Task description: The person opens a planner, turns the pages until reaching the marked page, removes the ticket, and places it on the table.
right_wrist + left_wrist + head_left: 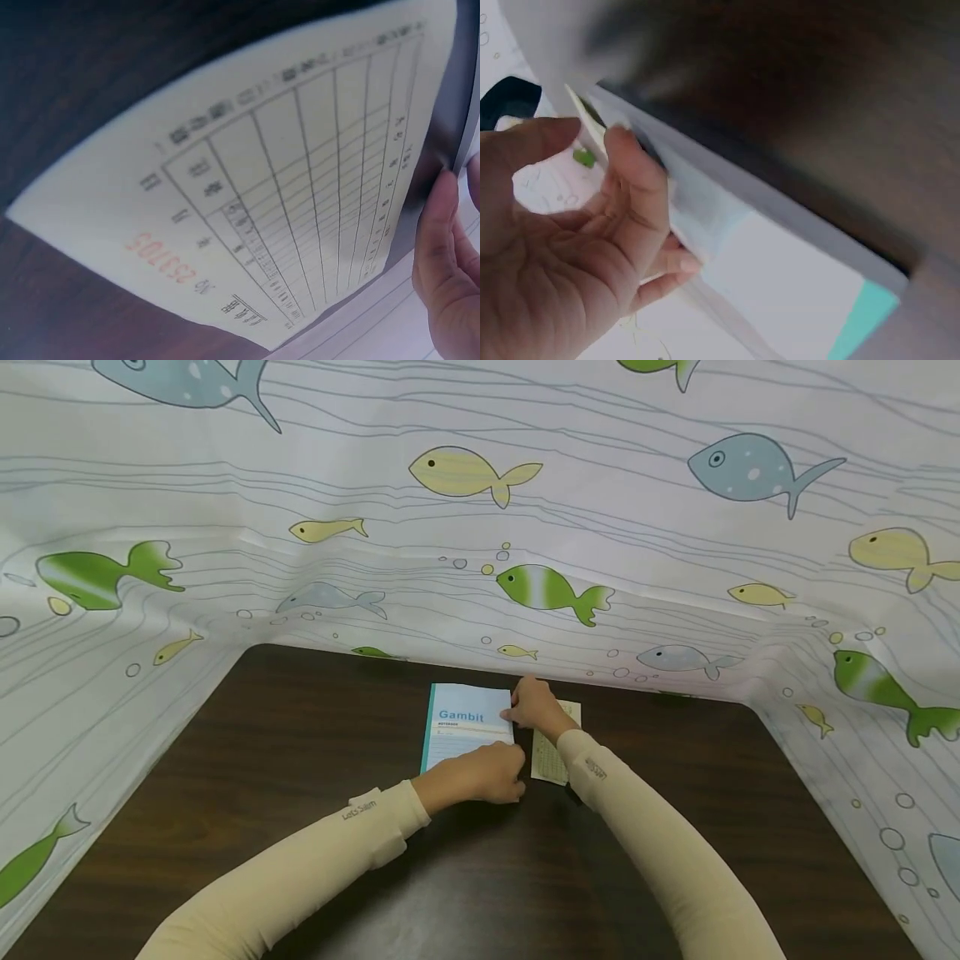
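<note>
A light-blue "Gambit" notebook [468,706] with a teal spine strip lies on the dark table. My left hand [487,772] is at its lower right edge; in the left wrist view that hand [585,247] has a gap between thumb and index fingertip, and its farther fingers rest against the notebook [780,270]. At the upper right edge, my right hand [534,703] pinches the notebook's edge between thumb and finger. Only part of the right hand [450,262] shows in the right wrist view. Under the right wrist is a cream printed form pad [551,756], partly covered.
The dark wooden table [315,735] extends around the notebook. White fabric [337,485] with printed fish stands along its back and both sides. The form pad [300,187] carries a printed grid and a red number, with its paper bowed up along one side.
</note>
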### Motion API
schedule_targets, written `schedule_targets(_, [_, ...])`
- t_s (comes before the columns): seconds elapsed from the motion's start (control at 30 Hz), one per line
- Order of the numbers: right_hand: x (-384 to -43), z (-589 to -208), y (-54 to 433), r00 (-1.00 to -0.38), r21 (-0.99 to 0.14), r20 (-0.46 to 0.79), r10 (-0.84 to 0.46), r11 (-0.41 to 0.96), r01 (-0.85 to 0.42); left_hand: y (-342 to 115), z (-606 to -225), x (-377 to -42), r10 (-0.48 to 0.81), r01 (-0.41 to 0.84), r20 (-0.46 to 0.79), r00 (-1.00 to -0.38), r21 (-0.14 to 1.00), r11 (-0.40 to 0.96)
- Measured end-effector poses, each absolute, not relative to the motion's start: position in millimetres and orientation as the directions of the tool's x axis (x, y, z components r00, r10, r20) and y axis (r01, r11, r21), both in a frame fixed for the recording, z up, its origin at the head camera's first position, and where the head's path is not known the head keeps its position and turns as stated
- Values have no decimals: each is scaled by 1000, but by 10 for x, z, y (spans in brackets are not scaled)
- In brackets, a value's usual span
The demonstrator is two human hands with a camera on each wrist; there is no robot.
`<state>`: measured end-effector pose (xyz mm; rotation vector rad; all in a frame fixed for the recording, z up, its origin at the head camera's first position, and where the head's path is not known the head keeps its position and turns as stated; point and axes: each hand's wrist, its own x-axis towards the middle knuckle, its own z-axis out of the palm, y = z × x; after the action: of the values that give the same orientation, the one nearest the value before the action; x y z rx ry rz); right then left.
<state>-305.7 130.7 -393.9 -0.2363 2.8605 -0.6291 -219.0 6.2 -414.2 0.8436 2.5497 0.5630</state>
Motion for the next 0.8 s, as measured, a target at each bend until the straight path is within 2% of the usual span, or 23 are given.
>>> schedule_targets(0.07, [-3057,-3945,1296,-966,-413,-153,-206,902,-127,-1,-3923,-2067,639,455,-249,-728,521,722])
schedule_targets(0.2, [-3035,-3962,1312,-965,-407,-111,-240,896,-176,-100,-3822,-1988,654,484,-235,-719,506,714])
schedule_targets(0.47, [-2881,-4069,1415,-951,-432,52,-305,852,-297,-298,-3852,-1979,669,597,-140,-730,346,724])
schedule_targets(0.8, [-2606,-4145,1543,-862,-287,218,-458,814,-505,-619,-3854,-1869,659,652,31,-752,189,735])
